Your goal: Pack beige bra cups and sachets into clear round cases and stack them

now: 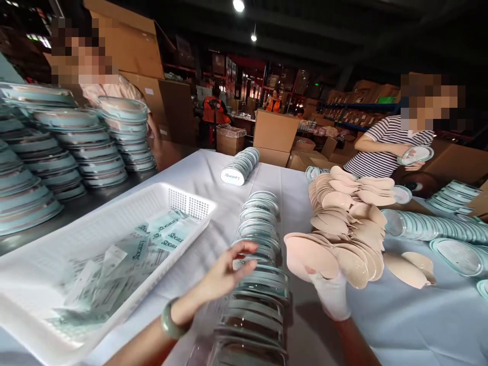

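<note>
My left hand (232,269), bare with a green bangle at the wrist, hovers over a row of round pale-blue cases (263,279) with clear lids. Its thumb and fingers are apart, and I see nothing between them; whether a fingertip touches a case I cannot tell. On the right, my right hand (331,295) wears a white glove. It is closed on the lower edge of a beige bra cup (310,254), at the near end of a pile of stacked bra cups (351,223). Part of its fingers is hidden by the cup.
A white plastic basket (114,216) at left holds printed sachets (168,231). Tall stacks of cases (102,147) stand beyond it. More cases lie in a far row (244,165) and at right (438,226). Two loose cups (409,269) lie nearby. A co-worker (385,142) holds a case.
</note>
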Demonstrator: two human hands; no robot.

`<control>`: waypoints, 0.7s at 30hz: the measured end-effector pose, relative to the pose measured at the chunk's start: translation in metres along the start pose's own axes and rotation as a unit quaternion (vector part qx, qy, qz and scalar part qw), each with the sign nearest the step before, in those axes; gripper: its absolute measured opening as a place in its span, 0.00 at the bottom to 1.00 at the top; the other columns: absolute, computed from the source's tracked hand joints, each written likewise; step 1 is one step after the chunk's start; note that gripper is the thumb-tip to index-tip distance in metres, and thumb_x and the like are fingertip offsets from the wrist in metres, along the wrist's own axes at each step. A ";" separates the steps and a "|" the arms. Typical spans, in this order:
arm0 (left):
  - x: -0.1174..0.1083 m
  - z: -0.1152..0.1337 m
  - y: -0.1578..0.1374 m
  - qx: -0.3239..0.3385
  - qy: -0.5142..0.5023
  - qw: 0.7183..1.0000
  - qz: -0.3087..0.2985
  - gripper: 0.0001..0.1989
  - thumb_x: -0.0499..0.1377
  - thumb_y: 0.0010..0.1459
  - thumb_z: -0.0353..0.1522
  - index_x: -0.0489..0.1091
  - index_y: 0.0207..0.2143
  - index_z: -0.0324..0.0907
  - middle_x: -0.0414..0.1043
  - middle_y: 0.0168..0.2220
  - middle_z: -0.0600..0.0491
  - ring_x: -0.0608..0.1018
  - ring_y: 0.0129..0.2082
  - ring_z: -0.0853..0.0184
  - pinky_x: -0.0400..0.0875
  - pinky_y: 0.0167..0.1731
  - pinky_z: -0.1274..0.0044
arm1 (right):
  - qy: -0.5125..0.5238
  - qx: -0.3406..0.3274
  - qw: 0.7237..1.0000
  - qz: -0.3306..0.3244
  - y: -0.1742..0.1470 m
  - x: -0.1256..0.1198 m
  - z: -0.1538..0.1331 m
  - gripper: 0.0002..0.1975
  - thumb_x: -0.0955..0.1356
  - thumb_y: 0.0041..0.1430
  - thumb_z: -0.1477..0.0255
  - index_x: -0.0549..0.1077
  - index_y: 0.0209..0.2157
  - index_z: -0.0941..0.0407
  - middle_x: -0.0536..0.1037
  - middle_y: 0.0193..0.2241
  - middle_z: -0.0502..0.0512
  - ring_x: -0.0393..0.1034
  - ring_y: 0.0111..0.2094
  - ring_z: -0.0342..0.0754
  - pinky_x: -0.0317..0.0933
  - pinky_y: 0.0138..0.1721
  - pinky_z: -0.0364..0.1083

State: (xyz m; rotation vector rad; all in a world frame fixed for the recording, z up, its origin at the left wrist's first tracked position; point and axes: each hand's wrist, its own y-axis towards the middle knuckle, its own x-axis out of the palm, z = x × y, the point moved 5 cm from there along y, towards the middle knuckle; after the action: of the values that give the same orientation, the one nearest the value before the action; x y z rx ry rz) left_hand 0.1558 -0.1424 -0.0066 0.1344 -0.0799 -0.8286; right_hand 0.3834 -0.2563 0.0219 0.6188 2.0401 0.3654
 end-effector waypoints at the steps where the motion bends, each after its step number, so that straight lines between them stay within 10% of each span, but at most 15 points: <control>1: 0.000 -0.014 -0.006 0.018 0.074 0.996 0.034 0.22 0.64 0.60 0.43 0.72 0.54 0.44 0.74 0.55 0.43 0.74 0.58 0.52 0.67 0.62 0.57 | 0.002 -0.001 0.999 -0.036 0.000 0.002 -0.001 0.20 0.71 0.61 0.55 0.79 0.48 0.54 0.82 0.40 0.58 0.78 0.42 0.56 0.76 0.44 0.53; 4: 0.012 -0.047 -0.017 0.014 0.227 0.972 0.060 0.25 0.64 0.58 0.39 0.71 0.57 0.46 0.72 0.56 0.43 0.71 0.60 0.48 0.63 0.62 0.51 | -0.042 -0.016 0.969 -0.245 0.001 0.021 -0.020 0.14 0.69 0.65 0.56 0.79 0.40 0.52 0.81 0.32 0.51 0.78 0.34 0.51 0.74 0.37 0.48; 7: 0.021 -0.056 -0.016 -0.044 0.285 0.957 0.032 0.27 0.66 0.55 0.37 0.71 0.58 0.48 0.70 0.58 0.43 0.68 0.63 0.47 0.61 0.62 0.52 | -0.230 -0.072 0.860 -0.450 -0.001 0.047 -0.045 0.02 0.72 0.62 0.73 0.77 0.36 0.56 0.81 0.31 0.55 0.79 0.33 0.54 0.71 0.36 0.48; 10: 0.019 -0.053 -0.015 -0.089 0.290 0.953 -0.001 0.31 0.69 0.52 0.39 0.69 0.58 0.46 0.69 0.59 0.42 0.66 0.64 0.45 0.58 0.63 0.50 | -0.348 -0.136 0.787 -0.490 0.002 0.067 -0.064 0.15 0.72 0.49 0.88 0.76 0.38 0.58 0.82 0.33 0.60 0.80 0.34 0.59 0.70 0.36 0.50; 15: 0.006 -0.064 -0.022 -0.069 0.296 0.951 0.051 0.32 0.69 0.51 0.45 0.68 0.57 0.48 0.72 0.56 0.43 0.68 0.61 0.44 0.54 0.65 0.49 | -0.278 -0.169 0.807 -0.492 -0.014 0.080 -0.065 0.26 0.71 0.49 0.88 0.73 0.51 0.59 0.82 0.36 0.58 0.80 0.33 0.54 0.68 0.31 0.43; 19: 0.013 -0.077 -0.025 -0.038 0.274 0.961 0.013 0.32 0.69 0.51 0.43 0.68 0.58 0.48 0.72 0.56 0.44 0.70 0.59 0.47 0.61 0.62 0.56 | -0.313 -0.094 0.811 -0.486 -0.021 0.077 -0.049 0.09 0.68 0.56 0.85 0.78 0.35 0.61 0.81 0.30 0.63 0.80 0.33 0.60 0.70 0.34 0.51; 21: 0.013 -0.078 -0.025 -0.032 0.282 0.959 0.029 0.30 0.68 0.53 0.43 0.68 0.57 0.48 0.72 0.55 0.44 0.70 0.59 0.47 0.60 0.62 0.55 | -0.241 -0.028 0.863 -0.443 -0.012 0.069 -0.039 0.08 0.69 0.58 0.83 0.77 0.27 0.60 0.79 0.26 0.59 0.79 0.31 0.56 0.69 0.35 0.50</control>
State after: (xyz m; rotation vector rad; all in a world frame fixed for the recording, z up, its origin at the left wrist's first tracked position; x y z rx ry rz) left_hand 0.1557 -0.1615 -0.0870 0.3015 0.4773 -0.7080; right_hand 0.3164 -0.2279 -0.0125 -0.2880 1.6016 -0.2623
